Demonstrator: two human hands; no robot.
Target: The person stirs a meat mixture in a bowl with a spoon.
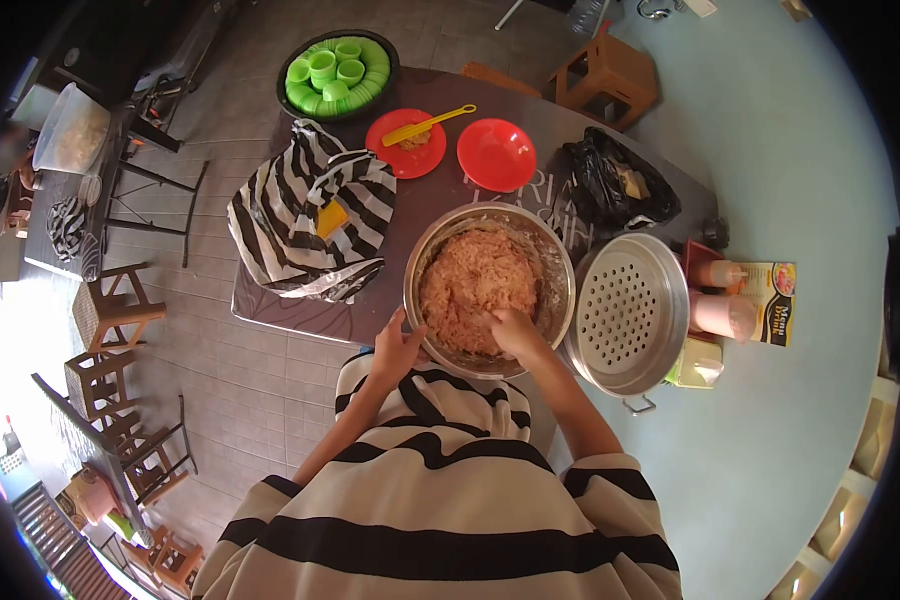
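A large metal bowl stands at the table's front edge, close to my body. Pinkish, lumpy minced mixture fills much of it, and smears cling to the inner wall. My left hand grips the bowl's rim at the near left, thumb and fingers about the edge. Inside the bowl, my right hand is pressed into the mixture at the near right with its fingers curled down; the fingertips are hidden in it. A perforated metal steamer tray sits directly right of the bowl.
Left on the table lies a striped plastic bag. Behind are a red plate with a yellow spatula, another red plate and a basin of green cups. A black bag and pink container stand right.
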